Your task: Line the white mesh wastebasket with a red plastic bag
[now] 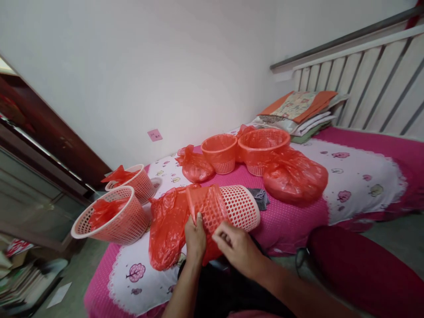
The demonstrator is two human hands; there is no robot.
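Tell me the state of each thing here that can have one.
Held basket: on its side, red bag over part
Left fingers: closed on its rim
Right fingers: curled, grip unclear
Back left basket: upright, bagged rim
Back right basket: upright, bagged rim
Near left basket: bare rim, loose bag inside
Far left basket: crumpled bag in mouth
Grey cloth: crumpled
Rightmost bag: puffed out
Fabric pile: stacked

I saw a dark red seat (364,267) on my right. Folded cloths (298,106) lay near a white radiator (374,84), and a pink square (155,135) was on the wall (159,66).
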